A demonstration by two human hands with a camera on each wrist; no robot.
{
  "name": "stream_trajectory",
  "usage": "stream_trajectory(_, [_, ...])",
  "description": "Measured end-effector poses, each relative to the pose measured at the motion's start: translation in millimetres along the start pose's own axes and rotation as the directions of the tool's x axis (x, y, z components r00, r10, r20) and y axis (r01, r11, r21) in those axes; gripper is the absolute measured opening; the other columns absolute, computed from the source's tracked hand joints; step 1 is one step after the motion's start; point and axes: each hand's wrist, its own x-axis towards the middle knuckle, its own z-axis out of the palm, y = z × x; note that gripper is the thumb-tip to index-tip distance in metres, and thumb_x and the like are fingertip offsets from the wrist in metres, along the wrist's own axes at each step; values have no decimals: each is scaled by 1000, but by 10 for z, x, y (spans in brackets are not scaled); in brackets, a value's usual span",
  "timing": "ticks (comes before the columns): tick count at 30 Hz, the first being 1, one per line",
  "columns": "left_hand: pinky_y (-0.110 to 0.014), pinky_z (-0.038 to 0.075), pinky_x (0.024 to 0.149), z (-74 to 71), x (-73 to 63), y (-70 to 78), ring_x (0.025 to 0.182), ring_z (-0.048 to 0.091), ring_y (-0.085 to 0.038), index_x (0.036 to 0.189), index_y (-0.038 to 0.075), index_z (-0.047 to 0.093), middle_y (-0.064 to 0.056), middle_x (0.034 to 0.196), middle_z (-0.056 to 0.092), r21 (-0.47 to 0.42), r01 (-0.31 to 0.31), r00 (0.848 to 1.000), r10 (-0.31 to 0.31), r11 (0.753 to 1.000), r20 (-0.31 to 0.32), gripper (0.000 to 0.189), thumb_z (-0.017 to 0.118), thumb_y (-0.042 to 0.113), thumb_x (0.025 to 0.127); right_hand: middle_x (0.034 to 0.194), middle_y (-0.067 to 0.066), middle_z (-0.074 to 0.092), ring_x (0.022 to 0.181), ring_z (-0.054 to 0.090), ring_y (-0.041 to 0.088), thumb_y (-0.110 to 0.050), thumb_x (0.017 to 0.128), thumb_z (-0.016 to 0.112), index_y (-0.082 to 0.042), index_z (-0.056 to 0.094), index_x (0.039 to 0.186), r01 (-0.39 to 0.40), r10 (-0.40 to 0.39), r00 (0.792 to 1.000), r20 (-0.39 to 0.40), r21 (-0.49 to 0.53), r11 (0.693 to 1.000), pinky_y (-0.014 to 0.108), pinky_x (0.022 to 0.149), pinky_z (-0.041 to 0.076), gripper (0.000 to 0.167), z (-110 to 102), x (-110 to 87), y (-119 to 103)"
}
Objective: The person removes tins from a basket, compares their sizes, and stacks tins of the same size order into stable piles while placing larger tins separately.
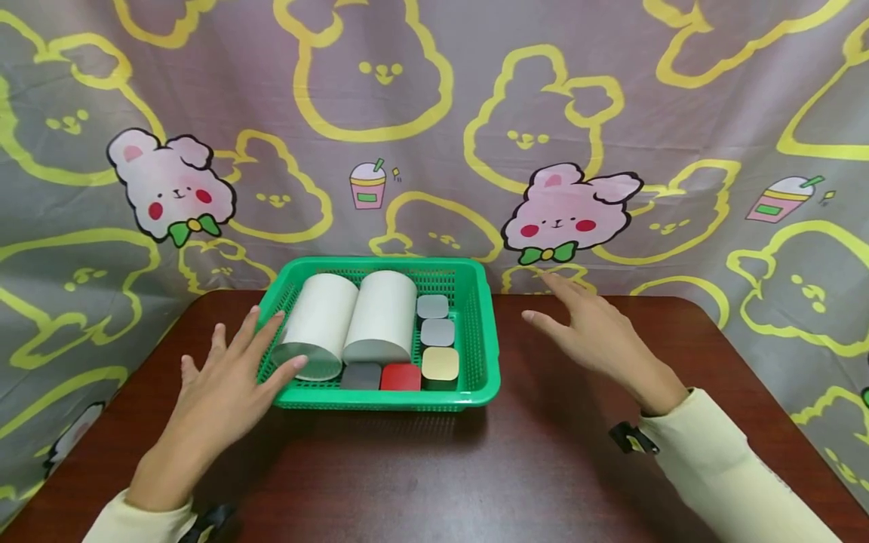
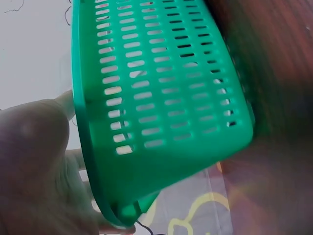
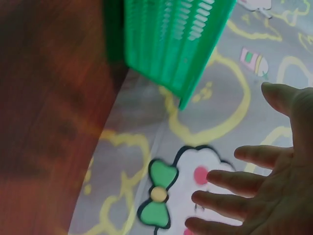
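A green plastic basket with slotted walls stands on the table. Inside lie two white cylinders side by side, along with several square-topped pieces: two grey ones, a cream one, a red one and a dark grey one. My left hand is at the basket's left rim, fingers spread and thumb reaching over the near left corner. To the right of the basket, my right hand hovers apart from it with straight fingers, holding nothing; the right wrist view shows its spread fingers.
The dark red-brown table extends in front of the basket and to both sides. Behind it hangs a grey curtain printed with yellow outlines and rabbit faces, close to the basket's far side.
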Motion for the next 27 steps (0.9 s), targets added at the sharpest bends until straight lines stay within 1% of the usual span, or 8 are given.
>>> stream_trajectory(3, [-90,-1,105,3,-5,-60,150,-1,-68,170,22,16,-22,176,1,-21,2,1000,-2,1000,18,93,45,75,99,168,11,39,154,34,44,-59,99,61,-21,30,167,39,-39,999,3,66,997,69,116,34,84,-5,74,-119])
stream_trajectory(6, [-91,0,104,1,-11,-101,150,0,-68,170,23,14,-22,176,-1,-57,6,999,-4,998,39,93,47,73,99,165,10,44,152,39,39,-52,99,67,-18,34,165,76,-76,997,-3,120,990,65,116,38,82,12,159,-245])
stream_trajectory(8, [-91,0,104,1,-20,-127,150,0,-69,170,23,13,-22,176,-1,-79,12,999,-8,997,51,93,48,73,99,163,10,47,150,43,38,-48,98,69,-18,36,165,96,-97,995,-5,149,984,64,114,41,80,25,216,-337])
stream_trajectory(13, [-91,4,103,8,-48,-180,152,0,-66,170,24,10,-22,176,-3,-144,30,997,-18,989,80,97,52,72,98,155,12,56,133,59,40,-45,98,70,-20,41,162,141,-145,989,4,207,968,61,105,50,74,31,351,-561])
stream_trajectory(15, [-91,5,103,6,-58,-192,153,0,-65,170,25,9,-21,176,-3,-171,34,996,-19,985,89,99,55,72,97,155,11,55,132,60,39,-45,99,70,-21,41,162,147,-155,988,15,229,962,60,103,52,74,31,408,-632])
stream_trajectory(18, [-90,9,104,0,-66,-213,154,0,-64,171,24,7,-20,176,-4,-203,33,995,-14,979,96,100,57,69,97,159,10,52,137,57,37,-46,98,70,-22,41,162,145,-160,986,39,262,954,60,105,51,75,43,494,-710])
stream_trajectory(22, [-88,15,105,1,-81,-256,155,-1,-62,171,21,6,-19,177,-7,-252,27,995,-3,967,96,100,61,62,98,157,12,54,139,56,38,-46,97,71,-24,41,162,128,-163,983,79,330,935,59,105,52,75,94,617,-748])
stream_trajectory(27, [-85,23,105,24,-106,-329,155,11,-60,171,21,5,-20,176,-6,-300,32,997,-7,953,82,101,64,60,98,155,12,56,140,55,37,-49,95,72,-29,41,162,99,-171,975,143,407,908,58,104,52,77,183,755,-779])
